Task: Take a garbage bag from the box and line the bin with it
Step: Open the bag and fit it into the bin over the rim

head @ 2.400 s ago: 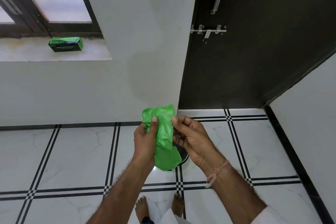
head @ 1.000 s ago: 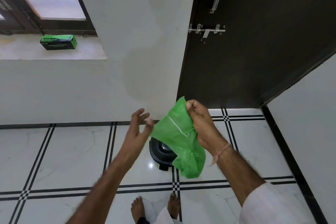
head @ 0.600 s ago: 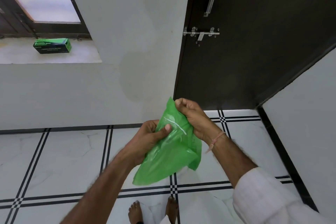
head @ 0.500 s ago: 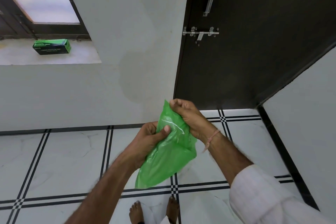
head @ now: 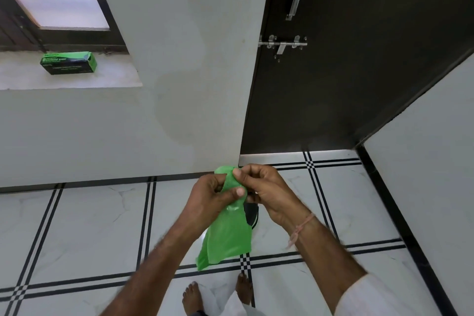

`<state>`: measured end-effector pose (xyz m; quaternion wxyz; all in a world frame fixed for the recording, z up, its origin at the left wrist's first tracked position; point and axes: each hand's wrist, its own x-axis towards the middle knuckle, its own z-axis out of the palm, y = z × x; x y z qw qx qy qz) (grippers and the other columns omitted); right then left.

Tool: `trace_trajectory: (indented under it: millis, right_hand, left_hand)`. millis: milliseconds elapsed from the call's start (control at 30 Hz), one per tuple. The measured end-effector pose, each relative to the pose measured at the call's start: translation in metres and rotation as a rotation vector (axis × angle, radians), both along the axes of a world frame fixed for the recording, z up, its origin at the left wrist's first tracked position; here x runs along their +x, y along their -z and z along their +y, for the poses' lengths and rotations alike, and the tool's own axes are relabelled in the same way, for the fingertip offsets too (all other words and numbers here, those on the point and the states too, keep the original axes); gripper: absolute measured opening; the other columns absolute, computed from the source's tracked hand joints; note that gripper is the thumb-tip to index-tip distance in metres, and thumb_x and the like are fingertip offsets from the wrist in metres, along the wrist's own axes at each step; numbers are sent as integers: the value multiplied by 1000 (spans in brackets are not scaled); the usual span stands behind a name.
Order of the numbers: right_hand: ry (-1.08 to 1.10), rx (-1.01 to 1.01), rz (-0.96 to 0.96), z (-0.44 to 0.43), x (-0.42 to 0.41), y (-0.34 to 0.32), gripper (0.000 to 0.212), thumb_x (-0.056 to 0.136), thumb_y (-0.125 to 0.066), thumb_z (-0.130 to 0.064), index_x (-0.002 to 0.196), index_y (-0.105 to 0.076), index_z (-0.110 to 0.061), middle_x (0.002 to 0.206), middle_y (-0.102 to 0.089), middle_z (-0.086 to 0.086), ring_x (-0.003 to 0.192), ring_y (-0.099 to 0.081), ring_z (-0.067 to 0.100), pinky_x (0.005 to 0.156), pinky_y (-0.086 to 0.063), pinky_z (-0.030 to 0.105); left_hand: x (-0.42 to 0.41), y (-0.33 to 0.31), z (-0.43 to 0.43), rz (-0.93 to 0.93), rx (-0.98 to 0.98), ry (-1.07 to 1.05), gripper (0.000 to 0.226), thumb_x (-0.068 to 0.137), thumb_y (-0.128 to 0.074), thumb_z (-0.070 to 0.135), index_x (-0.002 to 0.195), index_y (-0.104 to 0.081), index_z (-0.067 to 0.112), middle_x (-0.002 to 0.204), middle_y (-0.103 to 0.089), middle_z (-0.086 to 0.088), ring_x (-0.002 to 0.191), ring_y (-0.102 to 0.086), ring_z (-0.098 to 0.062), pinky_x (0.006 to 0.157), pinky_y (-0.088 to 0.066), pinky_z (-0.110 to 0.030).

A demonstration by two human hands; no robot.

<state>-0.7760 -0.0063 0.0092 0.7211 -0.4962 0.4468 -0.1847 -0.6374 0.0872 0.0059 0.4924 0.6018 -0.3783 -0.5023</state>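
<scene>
left hand (head: pixel 210 196) + right hand (head: pixel 266 192): both pinching green garbage bag (head: pixel 227 236) top, frame centre | box (head: pixel 68 62): upper left sill | bin (head: pixel 252 214): mostly hidden behind bag

bin (head: pixel 252 214): mostly hidden behind the garbage bag (head: pixel 227 236) and right hand (head: pixel 272 194)
box (head: pixel 68 62) print: too small to read

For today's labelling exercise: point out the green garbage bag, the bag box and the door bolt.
green garbage bag (head: pixel 227 236): head view, hanging lower body.
bag box (head: pixel 68 62): head view, front face.
door bolt (head: pixel 282 44): head view, sliding bar.
</scene>
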Motion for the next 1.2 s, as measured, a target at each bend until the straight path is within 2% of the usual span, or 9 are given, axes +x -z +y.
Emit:
trace_trajectory:
  millis: [133, 233, 367, 533, 667, 833, 967, 1133, 1200]
  right_hand:
    - [65, 12, 16, 6, 10, -3, 42, 97, -70, -30, 109, -68, 10, 80, -69, 13, 63, -64, 14, 52, -48, 22]
    - [97, 47, 59, 12, 23, 1, 43, 98, -67, -36, 104, -70, 6, 63, -54, 5, 47, -42, 10, 43, -34, 22]
    - [183, 46, -3, 28, 35, 7, 24, 95, -71, -37, 94, -69, -13, 72, -67, 3, 59, -54, 14, 51, -40, 27]
    - [150, 114, -68, 49, 41, 12, 13, 90, -77, -19, 93, -72, -8, 81, -69, 5, 67, -58, 11, 50, -44, 18]
    - [214, 166, -75, 53, 45, 12, 22, 94, -72, -24, 101, -70, -3, 74, -63, 2, 54, -48, 5, 37, -34, 14]
    - [92, 67, -84, 71, 58, 11, 38, 87, -80, -30, 105, -70, 1, 89, -69, 6, 61, -56, 7, 42, -35, 18]
    - [181, 72, -93, 79, 66, 12, 10, 92, -74, -15, 89, -68, -7, 74, -65, 2, 54, -53, 5, 39, -34, 16]
    - [325, 195, -113, 86, 69, 13, 13, 100, -63, -12, 87, -63, -13, 71, -65, -2, 48, -56, 4, 33, -30, 14]
    - [391, 244, -129, 87, 69, 13, 14, 102, -59, -9, 89, -62, -12, 74, -71, 0, 50, -64, 7, 32, -31, 13]
  left_hand:
    - [10, 4, 8, 82, -8, -54, 30, 100, -64, 33, 97, -74, 5, 92, -73, -31, 77, -68, -36, 74, -56, -61]
    - [20, 6, 13, 130, 33, -36, 29, 104, -59, 27, 100, -73, 2, 94, -76, -26, 82, -73, -45, 75, -57, -55]
    - [29, 7, 20, 198, 51, -91, 24, 94, -70, 18, 98, -71, -6, 94, -76, -28, 83, -75, -38, 77, -62, -51]
    - [41, 11, 28, 276, 51, -155, 39, 82, -78, 29, 104, -71, -3, 103, -72, -34, 86, -72, -37, 81, -59, -57]
    - [49, 14, 36, 318, 62, -142, 33, 83, -73, 30, 104, -75, 6, 98, -78, -21, 83, -75, -29, 78, -56, -49]
    - [58, 17, 40, 488, 70, -131, 32, 84, -67, 31, 96, -79, 4, 91, -78, -19, 74, -76, -27, 66, -62, -36]
    - [65, 22, 47, 527, 113, -129, 48, 85, -64, 40, 106, -75, -1, 93, -78, -17, 80, -75, -25, 71, -63, -35]
    - [75, 28, 56, 638, 161, -195, 38, 90, -62, 40, 104, -79, 9, 106, -76, -17, 97, -69, -31, 96, -55, -55]
    - [82, 30, 60, 664, 164, -248, 39, 90, -61, 40, 103, -77, 8, 108, -77, -15, 97, -72, -27, 93, -58, -51]
